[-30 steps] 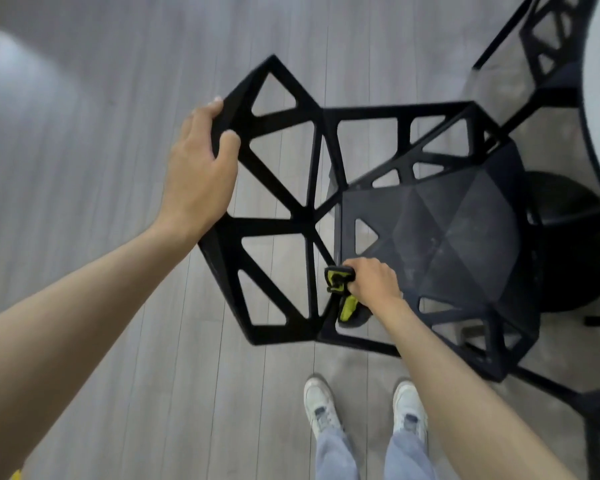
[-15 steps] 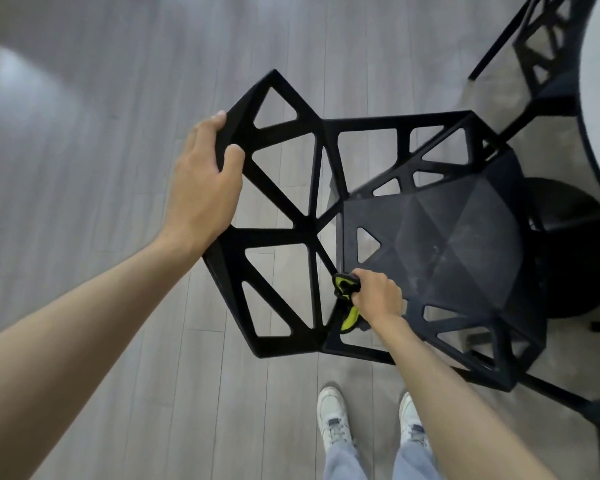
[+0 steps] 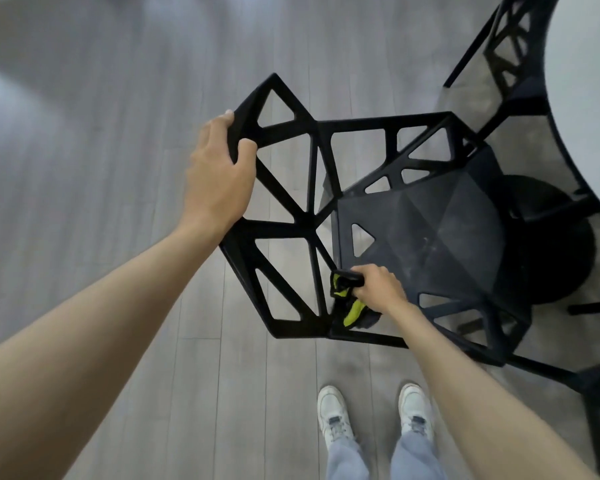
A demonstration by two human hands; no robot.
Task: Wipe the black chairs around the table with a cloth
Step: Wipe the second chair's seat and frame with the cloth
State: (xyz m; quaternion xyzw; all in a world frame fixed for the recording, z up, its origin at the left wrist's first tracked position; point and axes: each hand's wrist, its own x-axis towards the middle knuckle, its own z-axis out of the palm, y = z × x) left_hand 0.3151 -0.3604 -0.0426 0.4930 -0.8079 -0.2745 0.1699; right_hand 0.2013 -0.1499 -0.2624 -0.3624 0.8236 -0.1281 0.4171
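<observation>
Black chair [image 3: 430, 230] with an open triangular lattice back stands on the grey plank floor [image 3: 101, 168], its seat toward the white counter [image 3: 589, 98]. Left hand [image 3: 219, 178] grips the upper corner of the backrest, fingers curled over the edge. Right hand [image 3: 378, 287] clutches a yellow-green and black cloth [image 3: 349, 299] bunched against the seat's rear corner, where it meets the backrest. White sneakers [image 3: 335, 415] stand just behind.

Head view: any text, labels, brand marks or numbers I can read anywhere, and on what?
None readable. The black chair, the yellow-green cloth in the right hand, the white shoes and the table show no legible lettering.
</observation>
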